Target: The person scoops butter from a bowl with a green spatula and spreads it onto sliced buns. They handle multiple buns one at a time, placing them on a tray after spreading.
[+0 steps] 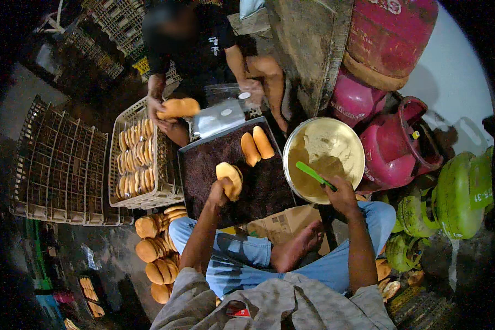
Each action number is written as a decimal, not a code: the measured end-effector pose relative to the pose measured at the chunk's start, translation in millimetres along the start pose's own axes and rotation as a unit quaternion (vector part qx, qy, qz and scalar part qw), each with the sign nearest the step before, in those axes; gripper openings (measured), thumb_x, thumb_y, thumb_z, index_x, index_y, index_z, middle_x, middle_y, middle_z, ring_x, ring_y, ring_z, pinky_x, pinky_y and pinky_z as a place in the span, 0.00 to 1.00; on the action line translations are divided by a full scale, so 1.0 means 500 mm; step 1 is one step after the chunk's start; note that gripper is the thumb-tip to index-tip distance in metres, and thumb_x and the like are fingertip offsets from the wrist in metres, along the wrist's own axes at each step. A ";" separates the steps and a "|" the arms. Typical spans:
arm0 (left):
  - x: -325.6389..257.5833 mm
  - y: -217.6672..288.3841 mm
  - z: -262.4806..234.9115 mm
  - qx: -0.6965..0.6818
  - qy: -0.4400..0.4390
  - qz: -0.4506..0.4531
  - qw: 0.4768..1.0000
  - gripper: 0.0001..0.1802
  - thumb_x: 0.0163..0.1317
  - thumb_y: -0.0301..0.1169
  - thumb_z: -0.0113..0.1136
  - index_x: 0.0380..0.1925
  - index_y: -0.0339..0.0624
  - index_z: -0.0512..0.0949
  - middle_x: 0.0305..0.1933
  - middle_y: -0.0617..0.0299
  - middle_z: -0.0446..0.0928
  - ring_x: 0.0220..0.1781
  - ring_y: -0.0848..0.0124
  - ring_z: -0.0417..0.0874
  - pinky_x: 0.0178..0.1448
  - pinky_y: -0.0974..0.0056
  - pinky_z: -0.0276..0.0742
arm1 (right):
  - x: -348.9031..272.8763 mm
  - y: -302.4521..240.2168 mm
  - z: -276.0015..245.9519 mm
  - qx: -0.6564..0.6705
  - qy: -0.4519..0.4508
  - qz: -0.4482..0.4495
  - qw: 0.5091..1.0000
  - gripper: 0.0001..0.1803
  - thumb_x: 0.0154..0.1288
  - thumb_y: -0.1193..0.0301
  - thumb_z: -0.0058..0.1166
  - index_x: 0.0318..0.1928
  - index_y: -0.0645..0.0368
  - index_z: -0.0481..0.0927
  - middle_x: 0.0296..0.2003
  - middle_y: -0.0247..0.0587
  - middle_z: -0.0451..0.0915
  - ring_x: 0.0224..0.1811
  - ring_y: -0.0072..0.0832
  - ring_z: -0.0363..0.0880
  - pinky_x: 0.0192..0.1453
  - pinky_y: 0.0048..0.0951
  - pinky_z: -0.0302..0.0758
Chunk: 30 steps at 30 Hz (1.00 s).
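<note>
My left hand (218, 192) grips a split bread bun (234, 177), its pale cut face partly showing, above a wide tray (182, 165) of dark brown crumbs or sprinkles (214, 151). Two golden long buns (257, 146) lie side by side on those sprinkles. To the right, my right hand (342, 196) is closed round the handle of a green spatula (312, 172). The spatula is over a round bowl (287, 165) of pale yellow cream (333, 142); whether its hidden end touches the cream I cannot tell.
Across the tray, another person holds a bun (179, 108) and clear plastic packaging (223, 115). A crate (173, 190) of packed buns stands left, near stacked crates (60, 165). Loose buns (148, 250) pile by my left knee. Pink (388, 146) and green gas cylinders (459, 192) crowd the right.
</note>
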<state>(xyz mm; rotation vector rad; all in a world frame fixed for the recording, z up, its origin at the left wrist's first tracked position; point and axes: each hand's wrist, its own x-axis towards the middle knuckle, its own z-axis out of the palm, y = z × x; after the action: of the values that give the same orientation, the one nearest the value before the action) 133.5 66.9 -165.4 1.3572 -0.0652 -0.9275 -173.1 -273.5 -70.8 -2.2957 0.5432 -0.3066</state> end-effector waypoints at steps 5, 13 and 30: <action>0.072 0.103 0.021 0.111 0.170 -0.016 0.979 0.20 0.62 0.38 0.62 0.48 0.36 0.78 0.40 0.57 0.82 0.41 0.64 0.85 0.48 0.59 0.81 | 0.011 -0.005 -0.012 0.009 -0.010 0.023 1.000 0.19 0.65 0.66 0.61 0.55 0.56 0.83 0.46 0.55 0.84 0.49 0.52 0.82 0.55 0.45 0.78; 0.124 0.108 0.061 0.166 0.061 0.046 0.983 0.39 0.63 0.51 0.68 0.63 0.30 0.74 0.61 0.50 0.78 0.62 0.63 0.77 0.64 0.62 0.72 | 0.006 -0.009 -0.016 -0.019 -0.004 0.018 1.000 0.19 0.62 0.72 0.61 0.54 0.59 0.81 0.45 0.55 0.83 0.49 0.50 0.82 0.55 0.44 0.78; -0.720 -0.208 -0.393 -0.111 0.575 0.169 0.793 0.25 0.66 0.29 0.64 0.57 0.34 0.65 0.44 0.50 0.77 0.37 0.64 0.83 0.38 0.61 0.82 | 0.189 0.013 -0.026 -0.444 -0.088 -0.003 0.892 0.17 0.58 0.76 0.56 0.48 0.52 0.86 0.44 0.52 0.84 0.49 0.53 0.82 0.54 0.47 0.79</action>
<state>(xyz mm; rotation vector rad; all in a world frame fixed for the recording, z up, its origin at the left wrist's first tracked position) -52.0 446.5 -140.5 1.4211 0.6972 0.2942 -96.7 -329.9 -61.0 -3.1591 0.6701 0.2098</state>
